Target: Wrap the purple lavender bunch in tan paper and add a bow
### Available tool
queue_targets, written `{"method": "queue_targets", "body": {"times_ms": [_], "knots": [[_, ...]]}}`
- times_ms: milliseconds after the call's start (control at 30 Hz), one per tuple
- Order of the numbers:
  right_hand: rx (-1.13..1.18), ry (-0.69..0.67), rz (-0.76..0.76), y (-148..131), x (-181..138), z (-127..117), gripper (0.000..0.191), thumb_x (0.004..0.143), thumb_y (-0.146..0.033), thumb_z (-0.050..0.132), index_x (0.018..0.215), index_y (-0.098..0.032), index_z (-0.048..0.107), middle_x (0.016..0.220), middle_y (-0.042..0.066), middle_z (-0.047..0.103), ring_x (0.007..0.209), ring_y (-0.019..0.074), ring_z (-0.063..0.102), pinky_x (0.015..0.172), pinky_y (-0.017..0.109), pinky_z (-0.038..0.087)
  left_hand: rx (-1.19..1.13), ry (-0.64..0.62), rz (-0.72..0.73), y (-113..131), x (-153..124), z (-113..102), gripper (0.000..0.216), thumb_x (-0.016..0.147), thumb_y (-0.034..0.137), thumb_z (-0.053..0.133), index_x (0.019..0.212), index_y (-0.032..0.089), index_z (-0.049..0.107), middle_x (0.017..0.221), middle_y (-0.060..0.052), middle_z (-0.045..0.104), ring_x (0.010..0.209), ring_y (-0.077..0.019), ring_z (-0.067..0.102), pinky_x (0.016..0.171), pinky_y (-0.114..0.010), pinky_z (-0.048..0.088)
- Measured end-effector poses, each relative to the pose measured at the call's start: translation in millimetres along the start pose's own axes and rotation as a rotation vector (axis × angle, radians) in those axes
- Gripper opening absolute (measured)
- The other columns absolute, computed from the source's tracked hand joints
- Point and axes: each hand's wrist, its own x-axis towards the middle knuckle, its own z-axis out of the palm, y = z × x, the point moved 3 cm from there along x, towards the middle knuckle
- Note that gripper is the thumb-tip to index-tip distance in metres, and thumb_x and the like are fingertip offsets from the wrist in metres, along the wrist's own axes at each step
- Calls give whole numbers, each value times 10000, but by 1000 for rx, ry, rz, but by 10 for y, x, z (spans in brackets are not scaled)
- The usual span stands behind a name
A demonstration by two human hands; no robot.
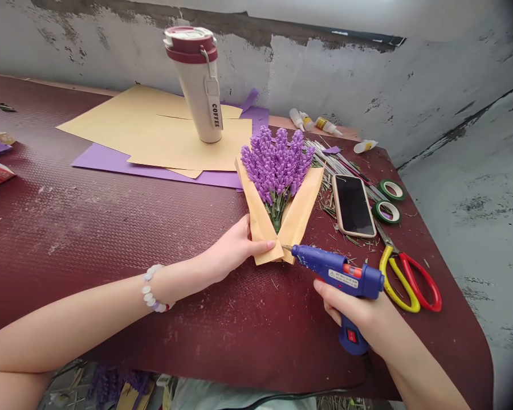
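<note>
My left hand (243,246) grips the lower left of a tan paper wrapper (301,219), thumb on top near where its two flaps cross. Inside the wrapper stands a bunch of purple artificial flowers (277,162) with green stems gathered at the fold. In my right hand (359,313) is a blue hot glue gun (337,267), fingers wrapped round its handle. Its metal nozzle points left and reaches the overlap of the flaps, close to my left thumb. Whether glue is coming out cannot be made out.
A coffee tumbler (199,85) stands on tan paper sheets (154,128) over purple sheets (98,165). To the right lie a phone (354,205), green tape rolls (387,212), scissors (410,282), wire stems (329,156) and small glue bottles (325,125). A cord runs along the front table edge.
</note>
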Motion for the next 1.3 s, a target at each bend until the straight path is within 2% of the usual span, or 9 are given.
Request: {"method": "queue_targets", "body": {"times_ms": [200, 400, 533, 733, 833, 967, 1100, 1300], "knots": [[13, 33, -80, -57, -108, 30, 308, 733, -502, 677, 718, -212, 574, 444, -61, 452, 459, 125, 417, 494, 275, 336, 13, 29, -2, 3, -10, 13, 603, 726, 174, 828, 1246, 137, 525, 1351, -179, 639, 1225, -334, 633, 1035, -453, 521], [-32, 72, -164, -84, -163, 81, 264, 770, -436, 659, 656, -224, 550, 461, -44, 472, 457, 133, 438, 466, 274, 363, 20, 38, -4, -10, 0, 11, 609, 715, 182, 838, 1235, 146, 523, 1248, -160, 693, 1144, -324, 678, 1037, -484, 514], [-53, 39, -194, -117, -172, 126, 242, 771, -397, 643, 652, -231, 512, 487, -61, 415, 450, 116, 382, 434, 264, 315, 30, 37, 5, -17, 7, 5, 613, 716, 179, 836, 1234, 143, 511, 1246, -152, 688, 1158, -329, 667, 1039, -490, 512], [-229, 27, -369, -28, -132, 142, 213, 851, -364, 601, 712, -231, 509, 620, -20, 548, 563, 143, 492, 537, 256, 444, 27, 41, -8, -31, 11, -8, 589, 732, 158, 820, 1222, 145, 495, 1233, -159, 687, 1152, -334, 667, 1013, -483, 528], [-353, 100, -496, 29, -131, 194, 198, 883, -336, 561, 727, -233, 494, 607, -28, 526, 533, 136, 482, 521, 250, 436, 26, 46, -11, -40, 17, -11, 586, 724, 163, 826, 1206, 150, 493, 1203, -152, 700, 1122, -331, 682, 994, -476, 538], [-550, 261, -679, 71, -146, 280, 270, 875, -300, 565, 690, -255, 375, 572, -55, 459, 472, 116, 420, 464, 237, 373, 23, 54, -15, -52, 23, -13, 587, 712, 169, 834, 1191, 149, 495, 1171, -149, 709, 1114, -332, 684, 994, -481, 535], [-709, 395, -762, 116, -174, 318, 276, 860, -290, 560, 710, -267, 330, 555, -65, 435, 435, 121, 391, 445, 247, 341, 5, 53, -11, -49, 21, -10, 588, 704, 175, 841, 1185, 156, 504, 1172, -142, 713, 1109, -329, 688, 994, -483, 537], [-820, 473, -830, 138, -219, 350, 257, 879, -313, 523, 716, -270, 331, 545, -62, 437, 407, 131, 420, 435, 257, 345, -3, 59, -14, -35, 9, -4, 578, 719, 155, 817, 1200, 150, 498, 1259, -155, 679, 1149, -323, 670, 1001, -454, 539]]}}
